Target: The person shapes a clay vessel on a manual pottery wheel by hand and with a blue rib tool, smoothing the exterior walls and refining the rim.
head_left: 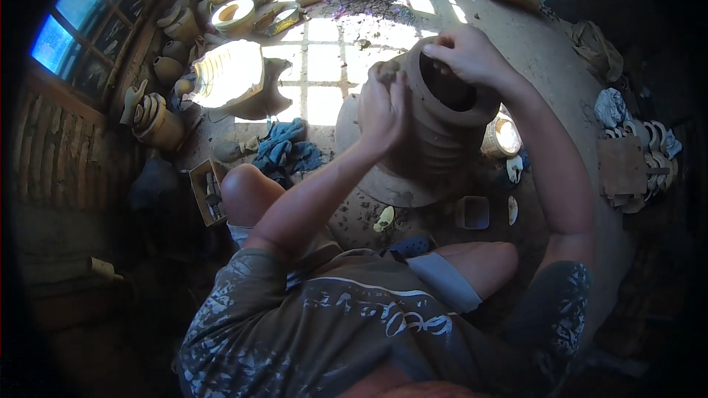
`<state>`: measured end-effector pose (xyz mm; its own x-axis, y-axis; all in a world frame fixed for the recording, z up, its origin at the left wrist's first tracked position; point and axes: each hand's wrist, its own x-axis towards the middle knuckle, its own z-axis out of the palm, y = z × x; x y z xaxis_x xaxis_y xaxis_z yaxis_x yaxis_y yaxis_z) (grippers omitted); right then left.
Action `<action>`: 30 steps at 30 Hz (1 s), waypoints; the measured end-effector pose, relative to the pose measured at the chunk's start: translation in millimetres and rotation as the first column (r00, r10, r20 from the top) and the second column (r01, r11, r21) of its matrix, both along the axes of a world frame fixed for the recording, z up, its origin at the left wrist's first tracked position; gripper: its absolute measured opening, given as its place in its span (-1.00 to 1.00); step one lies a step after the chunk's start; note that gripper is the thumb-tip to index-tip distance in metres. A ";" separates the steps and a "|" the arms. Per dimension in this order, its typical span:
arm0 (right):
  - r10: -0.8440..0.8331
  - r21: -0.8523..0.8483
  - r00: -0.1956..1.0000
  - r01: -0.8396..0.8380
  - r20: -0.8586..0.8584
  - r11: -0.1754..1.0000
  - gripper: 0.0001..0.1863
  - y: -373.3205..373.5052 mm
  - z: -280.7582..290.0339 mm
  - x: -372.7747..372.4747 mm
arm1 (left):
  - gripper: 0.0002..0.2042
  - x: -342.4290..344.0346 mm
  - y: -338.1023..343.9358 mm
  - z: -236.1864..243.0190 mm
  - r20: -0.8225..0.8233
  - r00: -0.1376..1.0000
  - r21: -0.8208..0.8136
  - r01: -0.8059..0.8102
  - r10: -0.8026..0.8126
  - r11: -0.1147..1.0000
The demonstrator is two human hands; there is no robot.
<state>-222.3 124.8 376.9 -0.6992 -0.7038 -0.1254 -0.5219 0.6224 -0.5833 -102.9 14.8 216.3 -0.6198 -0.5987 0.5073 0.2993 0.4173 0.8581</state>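
A tall ribbed clay pot (442, 136) stands between my knees, on a wide round base (391, 186), its dark mouth tilted toward the upper right of the view. My left hand (383, 110) lies against the pot's left outer side near the top, fingers curled, with a brownish lump of clay (384, 69) at their tips. My right hand (472, 59) is at the far side of the rim. Its thumb and fingers close on the pot's edge and partly reach into the opening; some fingertips are hidden.
Close by lie a blue cloth (286, 151), a clear plastic tub (472, 213), a tin (502, 137) and an open box of tools (212, 195). A sunlit ribbed vessel (230, 74) and several pots line the left. Stacked curved pieces (653, 155) stand at the right.
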 end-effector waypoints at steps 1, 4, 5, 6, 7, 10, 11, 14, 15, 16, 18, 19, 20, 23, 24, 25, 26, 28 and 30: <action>0.028 0.044 0.996 -0.025 -0.079 0.999 -0.66 -7.8 -0.4 2.4 | -0.57 1.6 5.5 -4.7 -0.025 0.998 -0.076 -0.051 0.050 0.996; 0.121 0.126 0.958 -0.090 -0.261 0.988 -0.65 -20.5 -1.1 8.4 | -0.60 -2.6 4.1 -6.5 -0.015 0.999 0.017 -0.043 0.043 0.999; 0.147 0.115 0.945 -0.118 -0.293 0.986 -0.66 -20.8 -5.2 10.4 | -0.61 -4.9 1.4 -5.4 -0.018 0.999 0.049 -0.034 0.035 0.998; 0.171 0.104 0.930 -0.145 -0.326 0.984 -0.67 -19.4 -8.5 12.7 | -0.62 -4.9 0.0 -2.1 -0.019 1.000 0.048 -0.014 0.015 0.999; 0.220 0.085 0.921 -0.203 -0.322 0.975 -0.68 -15.7 -9.9 16.0 | -0.64 -4.8 -1.4 1.0 -0.020 1.000 0.047 0.007 -0.006 0.999; 0.353 0.097 0.879 -0.340 -0.321 0.935 -0.70 -2.2 -5.8 32.5 | -0.65 -3.6 -9.4 14.1 0.018 0.997 0.074 0.079 -0.080 0.994; 0.392 0.150 0.862 -0.362 -0.321 0.920 -0.69 -0.1 -0.3 39.2 | -0.65 -3.4 -13.5 16.2 0.037 0.994 0.090 0.103 -0.106 0.991; 0.472 0.272 0.825 -0.399 -0.311 0.876 -0.67 4.7 10.6 49.9 | -0.64 -12.4 -32.6 18.6 0.002 0.973 0.052 0.229 -0.229 0.972; 0.486 0.310 0.817 -0.397 -0.309 0.864 -0.66 9.2 12.6 52.3 | -0.66 -19.2 -36.7 17.0 0.006 0.968 0.034 0.250 -0.251 0.968; 0.504 0.282 0.790 -0.424 -0.350 0.861 -0.68 14.1 11.8 53.8 | -0.67 -25.9 -42.7 14.6 0.010 0.964 0.013 0.265 -0.265 0.964; 0.529 0.231 0.731 -0.477 -0.431 0.848 -0.71 28.8 8.4 53.9 | -0.69 -37.3 -50.4 13.0 0.040 0.955 -0.004 0.294 -0.294 0.956; 0.553 0.246 0.704 -0.498 -0.446 0.832 -0.72 34.4 10.9 53.5 | -0.68 -41.8 -52.6 13.8 0.065 0.949 0.002 0.309 -0.308 0.951; 0.576 0.261 0.675 -0.518 -0.460 0.815 -0.74 39.7 14.9 53.2 | -0.68 -46.3 -55.1 15.1 0.090 0.943 0.007 0.322 -0.322 0.947; 0.597 0.292 0.580 -0.536 -0.554 0.792 -0.76 57.3 26.9 55.8 | -0.68 -60.0 -75.2 1.8 0.154 0.973 -0.265 0.207 -0.171 0.942; 0.593 0.303 0.547 -0.530 -0.591 0.792 -0.76 65.0 28.9 56.1 | -0.63 -60.0 -74.2 8.2 0.100 0.990 -0.219 0.116 -0.096 0.969; 0.519 0.260 0.554 -0.480 -0.651 0.838 -0.77 72.9 30.2 60.1 | -0.63 -55.6 -74.5 13.2 0.042 0.997 -0.200 0.067 -0.060 0.977; 0.442 0.212 0.554 -0.431 -0.705 0.877 -0.78 82.0 30.1 68.4 | -0.63 -46.8 -75.3 16.4 -0.015 1.000 -0.179 0.017 -0.020 0.984; 0.254 0.026 0.590 -0.367 -0.766 0.930 -0.85 98.9 21.6 87.9 | -0.61 -20.2 -59.7 31.1 -0.121 0.993 -0.137 -0.009 -0.007 0.991; 0.173 -0.078 0.590 -0.376 -0.789 0.924 -0.84 107.9 3.6 113.0 | -0.61 26.9 -28.8 50.4 0.015 0.954 -0.054 0.299 -0.299 0.953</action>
<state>-109.4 232.8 380.5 -0.2376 -0.8142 0.5298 -0.9586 0.2847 0.0076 -76.1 -14.0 266.7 -0.7696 -0.3566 0.5296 0.4120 0.3564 0.8386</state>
